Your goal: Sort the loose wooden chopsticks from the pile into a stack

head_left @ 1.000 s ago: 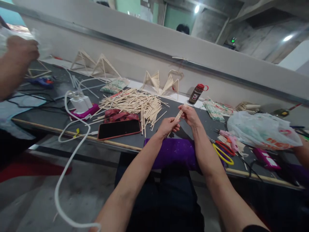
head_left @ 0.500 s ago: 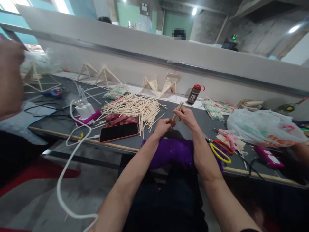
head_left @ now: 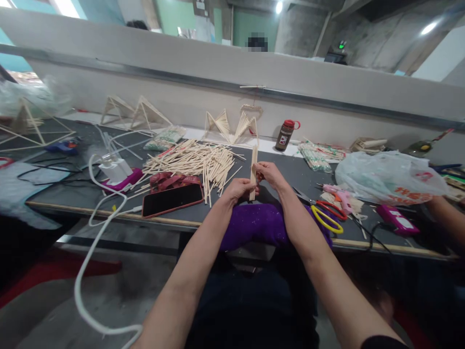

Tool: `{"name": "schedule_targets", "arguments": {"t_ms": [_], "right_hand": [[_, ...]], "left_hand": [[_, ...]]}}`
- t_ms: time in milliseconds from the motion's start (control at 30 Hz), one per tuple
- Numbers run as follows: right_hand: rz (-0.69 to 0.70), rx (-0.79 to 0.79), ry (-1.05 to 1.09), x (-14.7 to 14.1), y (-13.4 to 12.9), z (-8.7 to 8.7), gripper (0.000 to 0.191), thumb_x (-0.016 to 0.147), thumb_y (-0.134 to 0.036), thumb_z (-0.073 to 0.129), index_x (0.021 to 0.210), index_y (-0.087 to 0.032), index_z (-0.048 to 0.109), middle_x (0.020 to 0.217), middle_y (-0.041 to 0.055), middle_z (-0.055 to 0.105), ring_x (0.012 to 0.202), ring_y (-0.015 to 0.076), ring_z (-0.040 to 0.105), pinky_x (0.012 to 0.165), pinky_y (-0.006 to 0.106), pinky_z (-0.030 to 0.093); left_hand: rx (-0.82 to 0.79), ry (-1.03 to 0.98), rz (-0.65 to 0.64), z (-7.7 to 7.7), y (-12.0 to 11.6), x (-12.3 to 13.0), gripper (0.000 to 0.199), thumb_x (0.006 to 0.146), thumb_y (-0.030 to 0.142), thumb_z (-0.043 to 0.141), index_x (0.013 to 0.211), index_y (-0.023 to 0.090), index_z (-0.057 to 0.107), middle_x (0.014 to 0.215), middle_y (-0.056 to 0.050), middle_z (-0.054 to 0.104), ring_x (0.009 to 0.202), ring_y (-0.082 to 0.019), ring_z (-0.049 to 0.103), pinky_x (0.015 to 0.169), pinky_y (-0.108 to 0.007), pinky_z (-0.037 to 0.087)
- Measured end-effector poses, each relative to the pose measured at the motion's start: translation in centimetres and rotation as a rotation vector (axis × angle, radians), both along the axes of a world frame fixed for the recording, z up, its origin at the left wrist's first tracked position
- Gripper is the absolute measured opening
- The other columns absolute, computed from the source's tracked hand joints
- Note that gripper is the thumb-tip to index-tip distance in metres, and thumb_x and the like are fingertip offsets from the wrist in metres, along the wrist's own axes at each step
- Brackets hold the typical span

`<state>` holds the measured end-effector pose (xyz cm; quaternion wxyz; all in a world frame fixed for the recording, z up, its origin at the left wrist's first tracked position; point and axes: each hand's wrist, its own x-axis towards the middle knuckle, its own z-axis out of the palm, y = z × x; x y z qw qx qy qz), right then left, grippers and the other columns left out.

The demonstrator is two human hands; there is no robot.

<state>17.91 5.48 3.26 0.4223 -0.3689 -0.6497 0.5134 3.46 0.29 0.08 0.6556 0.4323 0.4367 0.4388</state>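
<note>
At twelve o'clock from the purple cloth (head_left: pixel 254 222), the wooden-stick bundle (head_left: pixel 253 169) is pinched by the left hand (head_left: pixel 240 187) and, higher, the right hand (head_left: pixel 269 173); alignment seems in hand; even pressure is required next.

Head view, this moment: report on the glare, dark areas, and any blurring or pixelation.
Head view: two ceiling lamps glare white near the top; head view: the space under the tabletop is very dark; head view: a pixelated patch sits above the partition; head view: the bundle of sticks in the left hand and right hand looks slightly soft.
</note>
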Motion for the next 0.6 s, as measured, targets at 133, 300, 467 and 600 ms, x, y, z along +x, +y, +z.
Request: {"name": "schedule_targets", "arguments": {"t_ms": [133, 300, 467, 600], "right_hand": [[0.069, -0.003, 0.007, 0.2, 0.1, -0.3, 0.033, 0.071, -0.047, 0.068, 0.071, -0.015, 0.06, 0.051, -0.0043, 0.049, 0.045, 0.0067, 0.043, 0.044, 0.02, 0.035], [0.062, 0.061, -0.038, 0.7, 0.2, -0.4, 0.033, 0.069, -0.045, 0.07, 0.075, -0.013, 0.066, 0.052, -0.0022, 0.054, 0.046, 0.0071, 0.046, 0.043, 0.02, 0.03], [0.042, 0.019, -0.068, 1.0, -0.1, -0.3, 0.033, 0.071, -0.046, 0.068, 0.072, -0.013, 0.065, 0.054, -0.0001, 0.058, 0.046, 0.0077, 0.049, 0.042, 0.02, 0.033], [-0.057, -0.077, -0.121, 1.2, -0.5, 0.1, 0.026, 0.075, -0.038, 0.065, 0.07, -0.013, 0.063, 0.061, 0.0025, 0.064, 0.046, 0.0064, 0.05, 0.039, 0.017, 0.033]], "left_hand": [[0.014, -0.005, 0.044, -0.1, 0.2, 0.2, 0.012, 0.065, 0.02, 0.073, 0.071, 0.011, 0.067, 0.064, -0.007, 0.069, 0.057, -0.017, 0.065, 0.056, -0.027, 0.051], [0.141, 0.033, 0.07, -1.0, 0.5, 0.4, 0.007, 0.068, 0.018, 0.068, 0.063, 0.013, 0.065, 0.058, -0.004, 0.067, 0.05, -0.013, 0.06, 0.052, -0.022, 0.046], [0.082, -0.02, 0.079, -0.8, 0.5, 0.4, 0.011, 0.064, 0.019, 0.072, 0.066, 0.011, 0.067, 0.061, -0.007, 0.067, 0.052, -0.015, 0.062, 0.051, -0.024, 0.048], [0.041, -0.096, 0.173, -0.2, 0.8, -0.2, 0.018, 0.065, 0.022, 0.074, 0.077, 0.012, 0.066, 0.07, -0.007, 0.069, 0.06, -0.016, 0.065, 0.054, -0.026, 0.052]]}}
